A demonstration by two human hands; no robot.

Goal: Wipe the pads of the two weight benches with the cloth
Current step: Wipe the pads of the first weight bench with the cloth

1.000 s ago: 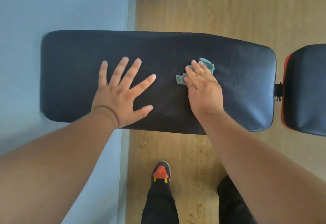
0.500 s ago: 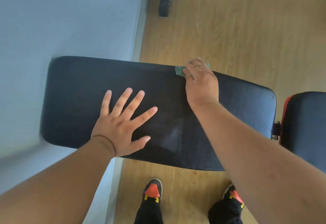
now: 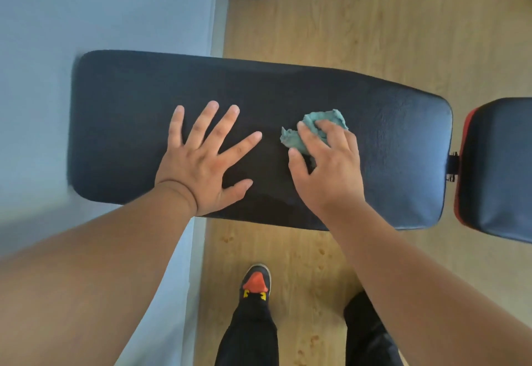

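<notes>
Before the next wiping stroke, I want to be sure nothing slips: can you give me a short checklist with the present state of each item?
1. Cloth held: the right hand has its fingers curled over the crumpled teal cloth. Ok.
2. Cloth touching the pad: it lies bunched on the long black pad, near the middle. Ok.
3. Bench steadied: the left hand lies flat on the pad with its fingers spread. Ok.
4. Path to the right clear: the pad is bare as far as its right end. Ok.
5. Pad already clean: no dirt stands out, but the dark surface hides it. Cannot tell.
6. Second pad wiped: only partly in view. Cannot tell.
</notes>
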